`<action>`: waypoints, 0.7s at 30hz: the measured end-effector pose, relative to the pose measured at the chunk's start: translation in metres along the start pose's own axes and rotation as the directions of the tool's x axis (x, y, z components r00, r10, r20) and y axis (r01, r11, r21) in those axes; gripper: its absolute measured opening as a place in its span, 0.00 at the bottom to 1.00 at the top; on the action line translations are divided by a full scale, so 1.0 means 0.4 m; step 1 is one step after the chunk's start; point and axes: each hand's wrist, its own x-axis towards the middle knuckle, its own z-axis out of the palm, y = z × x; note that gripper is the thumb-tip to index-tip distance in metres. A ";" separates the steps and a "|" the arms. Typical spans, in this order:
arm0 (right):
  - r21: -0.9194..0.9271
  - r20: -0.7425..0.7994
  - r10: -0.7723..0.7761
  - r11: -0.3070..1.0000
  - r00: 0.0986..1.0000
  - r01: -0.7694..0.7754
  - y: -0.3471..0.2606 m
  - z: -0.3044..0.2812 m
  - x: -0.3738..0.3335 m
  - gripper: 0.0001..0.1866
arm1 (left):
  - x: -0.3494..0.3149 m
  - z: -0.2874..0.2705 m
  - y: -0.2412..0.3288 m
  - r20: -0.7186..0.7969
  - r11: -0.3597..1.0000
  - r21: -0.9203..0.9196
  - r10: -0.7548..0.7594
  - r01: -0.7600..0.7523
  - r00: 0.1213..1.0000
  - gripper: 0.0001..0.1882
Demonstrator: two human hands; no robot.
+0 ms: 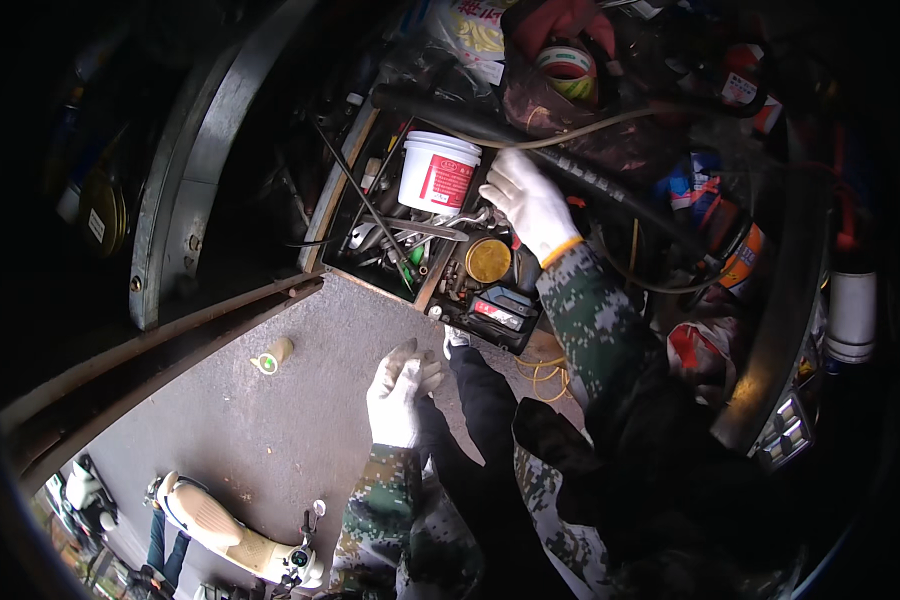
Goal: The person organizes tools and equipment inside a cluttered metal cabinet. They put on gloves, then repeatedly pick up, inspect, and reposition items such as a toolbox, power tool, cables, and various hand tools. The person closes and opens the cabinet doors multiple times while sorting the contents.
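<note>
My right hand (531, 203), in a white glove, reaches over a toolbox (327, 238). Its fingers are stretched out beside a white bucket (438, 174) with a red label, and nothing shows in them. Beneath that hand lie metal tools (475, 218), a round yellow lid (488, 260) and a black power-tool battery (504, 308). My left hand (397, 400), also gloved in white, hangs lower down, apart from the box. Its fingers are loosely bent and spread, with nothing visible in them.
A thick black hose (610, 190) crosses behind the box. Plastic bags, tape (567, 70) and an orange can (745, 262) crowd the right side. A metal frame (185, 190) rises at left. On the ground are a paper cup (277, 352), yellow cord (548, 372) and a cream scooter (225, 530).
</note>
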 end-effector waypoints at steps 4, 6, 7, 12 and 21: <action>0.627 -0.022 0.082 0.778 0.996 -0.050 -0.043 -0.087 -0.006 0.33 | 0.017 0.001 -0.023 0.001 0.998 -0.067 -0.011 0.011 1.000 0.20; 0.610 0.045 0.114 0.783 0.992 -0.118 -0.041 -0.085 -0.017 0.25 | 0.012 -0.019 -0.030 -0.063 0.999 -0.001 -0.038 0.038 0.997 0.26; 0.571 -0.068 0.114 0.819 0.991 -0.055 -0.039 -0.075 -0.027 0.23 | 0.008 -0.031 -0.034 -0.058 0.999 -0.001 -0.038 0.038 0.998 0.27; 0.412 -0.145 -0.048 0.905 0.988 0.105 -0.088 -0.017 -0.149 0.21 | -0.027 -0.084 -0.044 -0.022 0.999 0.025 -0.046 0.047 0.999 0.25; 0.316 -0.049 -0.354 0.882 0.934 0.350 -0.526 -0.055 0.167 0.26 | -0.010 -0.131 -0.012 -0.042 0.998 0.052 -0.027 0.029 0.999 0.24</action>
